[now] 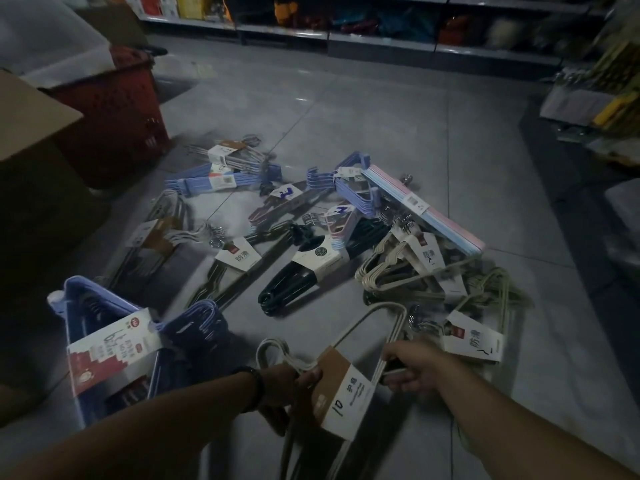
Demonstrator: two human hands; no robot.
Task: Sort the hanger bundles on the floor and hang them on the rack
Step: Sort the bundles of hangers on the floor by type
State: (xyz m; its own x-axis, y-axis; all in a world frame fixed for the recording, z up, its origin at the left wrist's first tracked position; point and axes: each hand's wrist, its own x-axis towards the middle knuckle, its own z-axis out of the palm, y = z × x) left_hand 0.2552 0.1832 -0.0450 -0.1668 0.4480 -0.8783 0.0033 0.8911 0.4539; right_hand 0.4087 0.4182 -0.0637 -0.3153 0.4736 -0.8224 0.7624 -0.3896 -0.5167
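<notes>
Both my hands hold one cream hanger bundle with a brown-and-white label marked 10, low in the middle of the view. My left hand grips it beside the label. My right hand grips its wires on the other side. Just left of my left arm lies a purple hanger bundle with a red-and-white label. Several more bundles are scattered on the grey tiled floor ahead: a black bundle, a pink-and-blue bundle, a beige bundle and a blue bundle.
A red perforated basket and a brown cardboard box stand on the left. Store shelves full of goods run along the back. Boxed stock sits at the right. Bare floor lies between the pile and the shelves.
</notes>
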